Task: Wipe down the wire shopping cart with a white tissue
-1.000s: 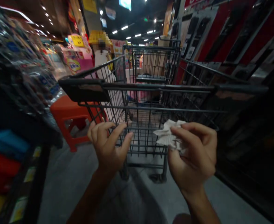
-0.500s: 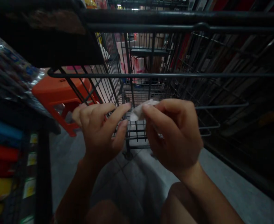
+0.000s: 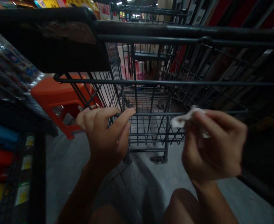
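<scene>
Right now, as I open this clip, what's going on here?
A person is at a dark wire shopping cart. The right hand pinches a crumpled white tissue in front of the cart's near end. The left hand, fingers bent, is by a crossbar there; whether it touches the bar is unclear. An orange stool stands beyond the left hand, beside the cart.
</scene>
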`<state>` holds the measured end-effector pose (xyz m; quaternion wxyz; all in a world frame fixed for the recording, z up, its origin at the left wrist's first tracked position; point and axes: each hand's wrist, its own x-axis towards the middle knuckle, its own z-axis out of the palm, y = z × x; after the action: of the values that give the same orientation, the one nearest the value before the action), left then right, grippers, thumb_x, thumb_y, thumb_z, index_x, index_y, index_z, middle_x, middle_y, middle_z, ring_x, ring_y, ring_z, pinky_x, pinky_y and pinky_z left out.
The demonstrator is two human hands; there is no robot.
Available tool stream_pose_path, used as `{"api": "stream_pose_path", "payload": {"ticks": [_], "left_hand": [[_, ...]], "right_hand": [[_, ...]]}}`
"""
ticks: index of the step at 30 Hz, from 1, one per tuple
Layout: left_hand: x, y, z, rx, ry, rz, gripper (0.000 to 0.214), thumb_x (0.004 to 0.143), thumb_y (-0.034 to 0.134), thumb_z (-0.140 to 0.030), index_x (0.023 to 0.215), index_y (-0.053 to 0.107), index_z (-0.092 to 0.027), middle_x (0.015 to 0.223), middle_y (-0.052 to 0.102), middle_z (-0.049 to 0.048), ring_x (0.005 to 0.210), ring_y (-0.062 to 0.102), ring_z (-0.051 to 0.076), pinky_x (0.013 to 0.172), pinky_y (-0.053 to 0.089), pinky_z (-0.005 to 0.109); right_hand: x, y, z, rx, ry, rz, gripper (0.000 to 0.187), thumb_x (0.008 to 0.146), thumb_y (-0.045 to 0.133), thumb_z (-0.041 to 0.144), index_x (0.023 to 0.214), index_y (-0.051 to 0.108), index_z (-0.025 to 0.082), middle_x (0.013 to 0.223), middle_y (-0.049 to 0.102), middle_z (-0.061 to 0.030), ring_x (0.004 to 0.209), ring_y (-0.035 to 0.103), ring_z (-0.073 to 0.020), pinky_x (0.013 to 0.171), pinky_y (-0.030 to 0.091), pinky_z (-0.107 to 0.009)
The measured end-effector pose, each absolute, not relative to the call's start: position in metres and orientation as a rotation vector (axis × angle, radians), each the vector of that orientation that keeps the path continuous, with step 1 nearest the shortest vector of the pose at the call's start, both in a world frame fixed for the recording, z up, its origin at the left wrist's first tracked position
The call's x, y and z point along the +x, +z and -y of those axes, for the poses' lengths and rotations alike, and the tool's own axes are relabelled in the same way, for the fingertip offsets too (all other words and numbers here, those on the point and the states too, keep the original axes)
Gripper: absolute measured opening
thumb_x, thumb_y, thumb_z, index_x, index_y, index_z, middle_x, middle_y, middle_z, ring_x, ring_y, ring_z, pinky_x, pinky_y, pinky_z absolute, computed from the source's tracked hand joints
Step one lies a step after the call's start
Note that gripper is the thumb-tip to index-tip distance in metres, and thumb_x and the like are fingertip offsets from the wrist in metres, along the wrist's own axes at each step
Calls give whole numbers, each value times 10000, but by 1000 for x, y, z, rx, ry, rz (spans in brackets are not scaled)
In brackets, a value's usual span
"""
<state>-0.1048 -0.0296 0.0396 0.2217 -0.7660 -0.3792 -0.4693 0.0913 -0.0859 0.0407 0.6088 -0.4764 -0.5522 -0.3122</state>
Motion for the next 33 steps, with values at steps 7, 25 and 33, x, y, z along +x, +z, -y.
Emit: {"api": "stream_pose_path", "payload": {"ticks": [7, 25, 33], "left_hand": [[-107, 37, 30, -2116, -1360, 969, 374, 846, 492, -239, 1220, 496, -218, 1012, 608, 49, 969, 548, 220, 960, 362, 473], [-122, 35, 23, -2148, -1287, 884, 318, 857, 523, -232, 1170, 539, -280, 968, 641, 14, 955, 557, 201, 963, 342, 422], [-109, 33, 7, -2090, -1325, 870, 356, 852, 561, -195, 1185, 587, -319, 935, 610, 23, 906, 521, 205, 868, 352, 413]], "right_hand": [[19, 53, 75, -1080, -505, 1687, 260, 868, 569, 147, 1123, 601, 185, 1114, 591, -76, 1067, 573, -187, 905, 519, -314], [94, 33, 83, -1138, -846, 1468, 463, 803, 638, 92, 1226, 604, 280, 1055, 603, -63, 927, 602, -194, 722, 561, -335], [122, 33, 66, -1042, -890, 1433, 356, 808, 622, 75, 1121, 646, 243, 977, 609, -52, 820, 614, -156, 661, 546, -296]]}}
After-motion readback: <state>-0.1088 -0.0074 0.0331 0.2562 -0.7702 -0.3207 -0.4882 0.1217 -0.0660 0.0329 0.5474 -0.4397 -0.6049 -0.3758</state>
